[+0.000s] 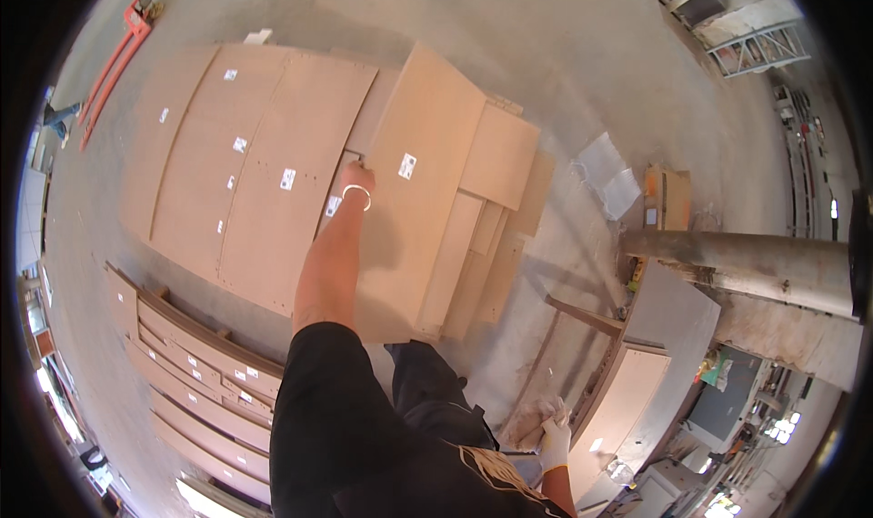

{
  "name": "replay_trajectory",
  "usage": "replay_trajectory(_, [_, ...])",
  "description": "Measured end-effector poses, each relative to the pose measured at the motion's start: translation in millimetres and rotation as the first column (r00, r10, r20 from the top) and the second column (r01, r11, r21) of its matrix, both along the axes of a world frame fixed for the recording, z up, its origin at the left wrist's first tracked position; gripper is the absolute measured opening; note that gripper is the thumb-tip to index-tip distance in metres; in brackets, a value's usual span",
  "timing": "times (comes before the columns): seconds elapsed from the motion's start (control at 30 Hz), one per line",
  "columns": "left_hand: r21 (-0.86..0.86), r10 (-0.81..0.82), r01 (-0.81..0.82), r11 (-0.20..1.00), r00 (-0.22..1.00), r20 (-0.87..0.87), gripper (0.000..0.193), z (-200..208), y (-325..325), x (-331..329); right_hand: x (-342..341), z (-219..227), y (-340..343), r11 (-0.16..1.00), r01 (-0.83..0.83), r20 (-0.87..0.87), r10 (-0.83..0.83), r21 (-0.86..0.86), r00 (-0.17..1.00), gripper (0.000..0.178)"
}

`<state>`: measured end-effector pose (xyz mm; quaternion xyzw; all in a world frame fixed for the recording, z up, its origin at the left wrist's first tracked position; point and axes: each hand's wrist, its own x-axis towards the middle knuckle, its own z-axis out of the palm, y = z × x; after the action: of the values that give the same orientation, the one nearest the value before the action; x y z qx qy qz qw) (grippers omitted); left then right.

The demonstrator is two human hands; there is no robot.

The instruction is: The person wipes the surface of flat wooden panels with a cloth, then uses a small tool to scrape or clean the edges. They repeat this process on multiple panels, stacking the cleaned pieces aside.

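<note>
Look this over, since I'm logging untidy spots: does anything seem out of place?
Yes: the smaller boards right of the large labelled panel overlap unevenly, edges staggered. A pale sheet lies on the floor near a cardboard box, perhaps stray packaging.

Panel stack (250,191) lay on the floor (582,54) before the person. Top panel (409,200) sat on its right part; further boards (498,150) showed to that panel's right. Left hand (357,174) at the panel's left edge. Second stack (205,391) lay nearer, to the left. Pallet jack (114,68) stood beyond, far left. Right of everything stacked: flat sheet (611,177), then carton (675,198).
</note>
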<state>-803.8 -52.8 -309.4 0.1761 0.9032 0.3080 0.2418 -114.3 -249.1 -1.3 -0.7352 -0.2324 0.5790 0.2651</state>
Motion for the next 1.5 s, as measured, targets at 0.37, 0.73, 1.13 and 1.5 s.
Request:
replay_trajectory(0.37, [-0.486,-0.826,0.715,0.502,0.562,-0.027,0.073,-46.3,-22.2,186.7,-13.0,-16.5,-9.6,0.955,-0.268,0.056,0.277,-0.131,0.959,0.056])
replay_trajectory(0.73, [-0.416,-0.791,0.753,0.509,0.6,0.118,0.076,-30.6,-2.8,191.0,-13.3,-39.9,2.4,0.906,-0.269,0.15,0.331,-0.327,0.932,0.041])
replay_trajectory(1.13, [-0.469,-0.792,0.738,0.485,0.598,0.121,0.078,-28.0,-25.9,138.3,-25.2,-66.1,24.4,0.79,-0.487,0.132,0.564,-0.373,0.815,0.046])
replay_trajectory(1.5, [-0.587,-0.749,0.661,0.468,0.649,0.133,0.081,-8.5,-52.4,41.2,-46.6,-73.9,33.4,0.862,-0.408,0.031,0.436,-0.301,0.899,0.057])
